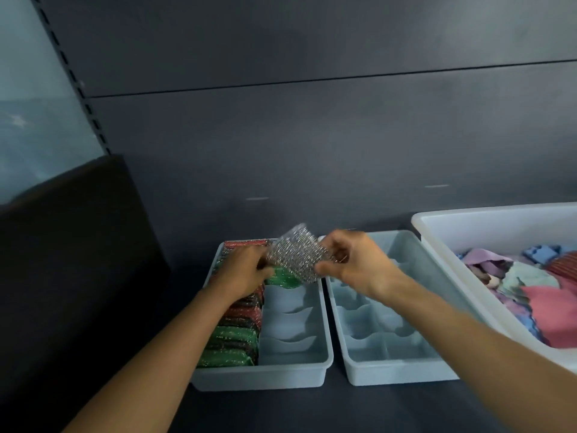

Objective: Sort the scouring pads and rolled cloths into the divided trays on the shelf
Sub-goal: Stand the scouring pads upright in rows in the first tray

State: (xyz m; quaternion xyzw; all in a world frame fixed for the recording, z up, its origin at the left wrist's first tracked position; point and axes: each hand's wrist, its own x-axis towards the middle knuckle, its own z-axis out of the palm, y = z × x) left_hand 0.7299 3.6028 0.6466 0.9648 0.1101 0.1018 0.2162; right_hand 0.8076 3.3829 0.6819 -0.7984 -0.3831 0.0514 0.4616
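— What carries everything?

— A dark shelf point(312, 407) with a grey back panel point(312, 135) behind it. The largest thing on it is a white bin point(499, 214) at the far right, running out of view. In it lies a heap of cloths point(546, 301) in pink, mauve, pale green and blue.

— And the trays?

— Two pale blue divided ones stand side by side, just left of the bin. The right tray point(399, 373) sits just beside the bin, and its wavy dividers show along its length. The left tray point(259, 376) is just beside the right one. Its left column holds a row of scouring pads point(240, 332), red and green, standing on edge from near to far.

— Where are the hands?

— Both are over the far end of the left tray. The left hand point(243, 270) has its fingers curled on the left edge of a silver scouring pad point(295, 256). The right hand point(356, 264) pinches the pad's right edge between thumb and fingers.

— So the pad is off the tray?

— Yes, held up and tilted between the two hands, a little blurred. Under it, a green pad point(282, 281) sits in the right column, toward the far end.
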